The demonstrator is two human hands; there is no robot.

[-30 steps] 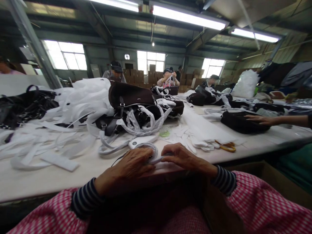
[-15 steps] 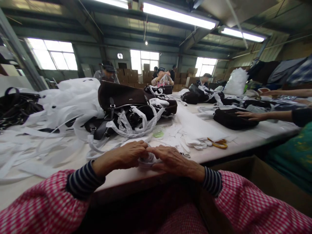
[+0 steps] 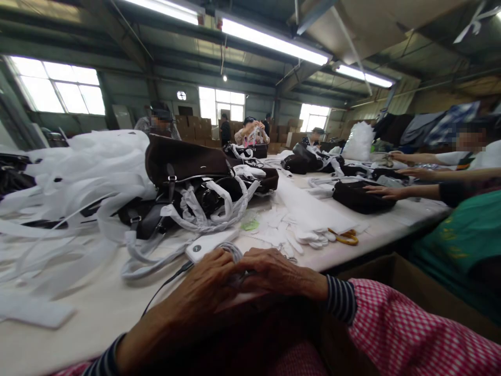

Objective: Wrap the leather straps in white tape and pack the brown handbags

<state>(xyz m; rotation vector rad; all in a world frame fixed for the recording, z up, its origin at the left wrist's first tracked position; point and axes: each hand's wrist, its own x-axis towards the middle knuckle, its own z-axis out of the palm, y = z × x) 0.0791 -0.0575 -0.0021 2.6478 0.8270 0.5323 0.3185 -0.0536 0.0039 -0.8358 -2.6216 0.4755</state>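
At the table's near edge, my left hand (image 3: 201,284) and my right hand (image 3: 276,269) meet with fingers curled. Both are closed on a coiled strap wrapped in whitish paper (image 3: 231,249), most of it hidden under the fingers. Just beyond my left hand lies a flat white device (image 3: 209,244) with a round dark mark, and a dark cable (image 3: 164,284) runs beside that hand. Farther back is a dark brown bag (image 3: 188,159), its wrapped handles (image 3: 235,214) looping over the front.
Left of the bag rises a heap of white wrapping sheets (image 3: 90,156). Yellow-handled scissors (image 3: 346,237) lie beside white gloves (image 3: 313,237). At right, a co-worker's hand (image 3: 381,192) rests on a black bag (image 3: 358,198). An open cardboard box (image 3: 387,271) stands below the table edge.
My view has shifted, and my left forearm now reaches in from lower down. The white device and its cable have come into sight. Both hands stay together on the wrapped strap.
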